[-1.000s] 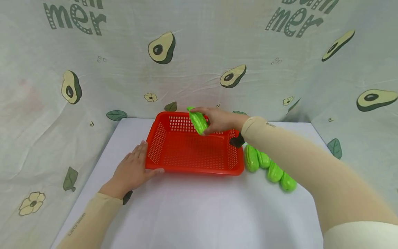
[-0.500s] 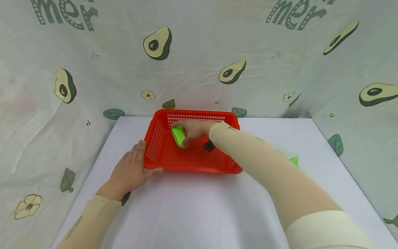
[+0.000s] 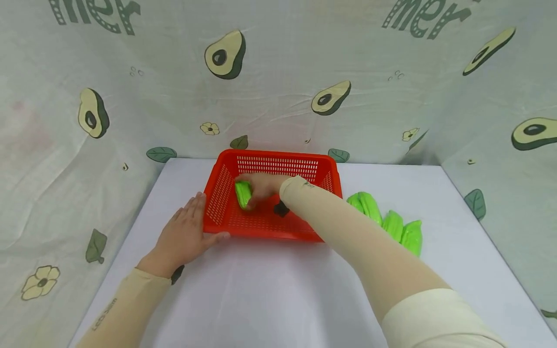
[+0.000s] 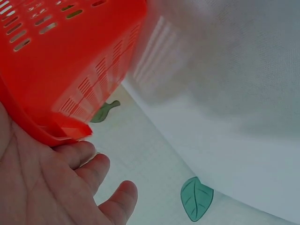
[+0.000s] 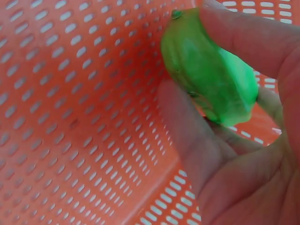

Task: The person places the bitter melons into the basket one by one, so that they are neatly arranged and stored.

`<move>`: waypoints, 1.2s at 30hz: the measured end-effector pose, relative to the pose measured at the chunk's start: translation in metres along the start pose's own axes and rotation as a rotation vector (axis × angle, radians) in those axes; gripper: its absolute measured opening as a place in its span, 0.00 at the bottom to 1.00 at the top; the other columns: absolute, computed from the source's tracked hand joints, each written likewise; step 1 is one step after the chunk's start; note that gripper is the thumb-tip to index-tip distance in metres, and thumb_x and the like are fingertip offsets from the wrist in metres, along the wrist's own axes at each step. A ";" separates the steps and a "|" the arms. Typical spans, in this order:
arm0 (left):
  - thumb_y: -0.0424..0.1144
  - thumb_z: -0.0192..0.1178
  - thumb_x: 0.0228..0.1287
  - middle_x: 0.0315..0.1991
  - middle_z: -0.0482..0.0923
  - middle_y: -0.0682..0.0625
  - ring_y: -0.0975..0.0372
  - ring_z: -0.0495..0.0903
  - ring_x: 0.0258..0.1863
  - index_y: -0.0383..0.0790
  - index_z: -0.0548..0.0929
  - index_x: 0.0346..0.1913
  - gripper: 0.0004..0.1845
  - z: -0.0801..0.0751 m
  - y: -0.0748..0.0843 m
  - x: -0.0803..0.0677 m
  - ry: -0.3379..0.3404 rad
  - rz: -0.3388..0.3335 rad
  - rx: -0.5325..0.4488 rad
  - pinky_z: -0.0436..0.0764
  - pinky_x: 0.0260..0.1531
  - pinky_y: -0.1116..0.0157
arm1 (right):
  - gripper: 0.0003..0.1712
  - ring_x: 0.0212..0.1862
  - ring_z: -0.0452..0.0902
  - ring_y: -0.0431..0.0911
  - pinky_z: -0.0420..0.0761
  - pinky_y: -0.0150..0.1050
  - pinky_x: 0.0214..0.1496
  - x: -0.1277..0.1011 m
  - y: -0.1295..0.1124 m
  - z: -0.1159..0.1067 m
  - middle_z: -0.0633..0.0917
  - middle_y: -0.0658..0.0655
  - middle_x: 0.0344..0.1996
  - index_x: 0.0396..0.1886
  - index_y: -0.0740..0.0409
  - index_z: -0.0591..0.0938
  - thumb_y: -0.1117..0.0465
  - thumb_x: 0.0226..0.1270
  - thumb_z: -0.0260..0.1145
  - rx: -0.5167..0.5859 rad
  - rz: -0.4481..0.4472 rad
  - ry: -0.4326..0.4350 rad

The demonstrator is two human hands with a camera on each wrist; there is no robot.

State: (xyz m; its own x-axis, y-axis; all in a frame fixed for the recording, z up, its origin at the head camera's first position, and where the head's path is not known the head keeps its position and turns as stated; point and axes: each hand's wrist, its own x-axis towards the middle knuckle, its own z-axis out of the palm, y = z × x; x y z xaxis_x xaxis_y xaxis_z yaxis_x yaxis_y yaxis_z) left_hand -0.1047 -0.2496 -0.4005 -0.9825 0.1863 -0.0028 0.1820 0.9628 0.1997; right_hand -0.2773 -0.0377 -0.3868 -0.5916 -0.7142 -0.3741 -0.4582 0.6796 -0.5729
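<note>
Both arms wear snug beige sleeves that reach the wrists. The left sleeve [image 3: 126, 302] carries small grey lettering along the forearm. A black strap [image 3: 280, 209] shows at the right wrist, another at the left wrist [image 3: 177, 274].

Materials and surface finish

The red basket [image 3: 270, 166] is moulded plastic, smooth and slightly glossy, perforated with rows of slots. The green gourd [image 5: 208, 82] in the right hand [image 3: 261, 186] appears to be plastic, shiny and ridged; the four green gourds [image 3: 387, 222] on the table look the same. The table [image 3: 270, 290] has a matt white surface. The backdrop [image 3: 278, 87] is thin printed cloth, matt and creased. Both sleeves [image 3: 374, 246] are smooth beige knit fabric.
</note>
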 end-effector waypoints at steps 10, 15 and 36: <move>0.81 0.48 0.52 0.77 0.48 0.32 0.37 0.51 0.74 0.26 0.46 0.77 0.68 0.003 -0.002 0.001 0.003 -0.001 0.004 0.55 0.69 0.39 | 0.50 0.52 0.70 0.47 0.77 0.38 0.48 0.013 0.010 0.011 0.74 0.52 0.51 0.76 0.46 0.64 0.53 0.56 0.79 0.001 -0.021 -0.005; 0.81 0.49 0.53 0.77 0.48 0.32 0.38 0.51 0.74 0.26 0.46 0.77 0.68 0.004 -0.003 0.001 0.013 0.003 0.006 0.55 0.69 0.39 | 0.52 0.53 0.70 0.47 0.76 0.38 0.52 0.014 0.010 0.012 0.74 0.52 0.53 0.78 0.49 0.62 0.54 0.57 0.78 0.038 -0.025 0.007; 0.80 0.50 0.53 0.77 0.48 0.32 0.38 0.51 0.74 0.27 0.46 0.77 0.67 0.006 -0.003 0.001 0.017 0.000 0.036 0.55 0.69 0.40 | 0.55 0.53 0.73 0.46 0.72 0.35 0.61 0.020 -0.006 0.017 0.76 0.55 0.54 0.78 0.61 0.55 0.53 0.59 0.77 -0.021 -0.026 0.046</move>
State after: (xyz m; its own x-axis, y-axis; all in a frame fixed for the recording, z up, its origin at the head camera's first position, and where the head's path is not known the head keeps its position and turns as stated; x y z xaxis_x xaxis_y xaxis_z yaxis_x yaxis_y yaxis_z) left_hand -0.1058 -0.2510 -0.4071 -0.9830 0.1834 0.0136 0.1831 0.9694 0.1638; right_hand -0.2745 -0.0590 -0.4031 -0.6090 -0.7235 -0.3250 -0.4871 0.6646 -0.5666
